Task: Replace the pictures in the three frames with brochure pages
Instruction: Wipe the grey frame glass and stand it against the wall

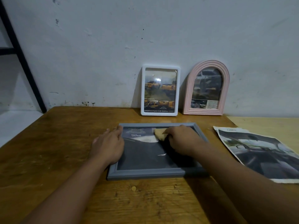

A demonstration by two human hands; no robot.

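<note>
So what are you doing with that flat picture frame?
A person is wiping the glass of a grey rectangular frame that lies flat on the brown wooden table. The right hand grips a small tan cloth on the glass, and the left hand rests flat on the frame's left edge. A white rectangular frame and a pink arched frame lean against the wall, both holding brochure pages. Loose brochure pages lie to the right.

a grey frame (145, 172), a white frame (143, 91), a ridged pink arched frame (188, 97), a tan cloth (159, 134), brown wood-grain tabletop (56, 143).
</note>
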